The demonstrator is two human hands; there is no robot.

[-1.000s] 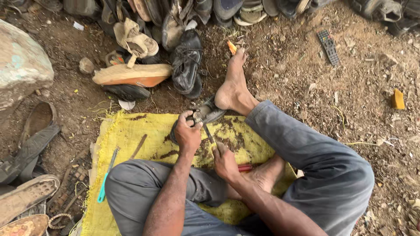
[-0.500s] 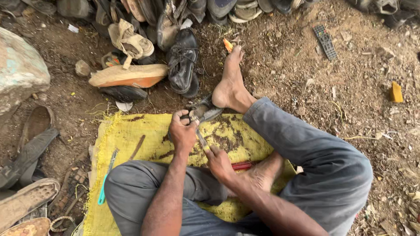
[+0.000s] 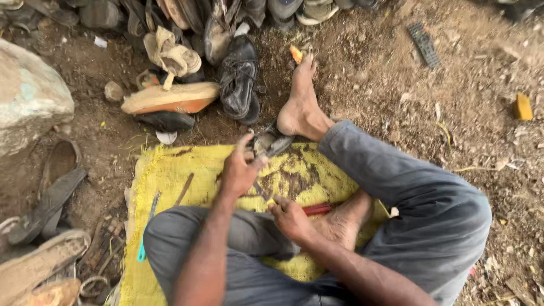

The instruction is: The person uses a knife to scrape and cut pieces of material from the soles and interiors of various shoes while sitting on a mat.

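I sit on the ground on a yellow woven sack (image 3: 170,170), one bare foot stretched out, the other tucked in. My left hand (image 3: 238,170) grips a small dark shoe piece (image 3: 271,143) held just above the sack near my outstretched heel. My right hand (image 3: 290,217) is closed around a thin tool whose metal shaft (image 3: 262,191) points up toward that piece. A red-handled tool (image 3: 317,209) lies on the sack beside my right hand, against my tucked foot.
A heap of worn shoes and sandals lies ahead, including a black sandal (image 3: 238,79) and an orange-soled one (image 3: 170,99). A big stone (image 3: 28,96) is on the left. Old soles (image 3: 48,192) lie at left. A teal-handled tool (image 3: 148,226) and a metal rod (image 3: 184,188) rest on the sack.
My hands have stayed together over the sack; the right hand has drawn slightly back toward my tucked foot while the left keeps hold of the dark piece.
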